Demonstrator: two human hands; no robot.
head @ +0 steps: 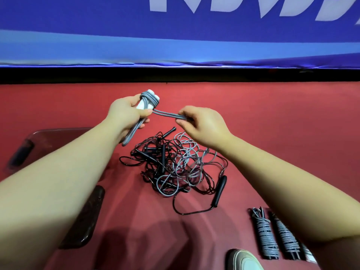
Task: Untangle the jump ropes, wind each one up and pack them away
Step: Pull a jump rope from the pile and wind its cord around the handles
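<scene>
Left hand (126,115): fingers curled round the white handles (140,105), up and left of the tangle (175,164).
Right hand (202,123): pinches the doubled grey rope (167,114) (taut between both hands), above the tangle.
Heap: black and grey ropes knotted together on the red floor (272,117).
Wound bundles (272,236): right of the tangle, nearer the person.

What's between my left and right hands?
Head view: a doubled strand of grey rope runs from the white handles in the left hand to the right hand.
</scene>
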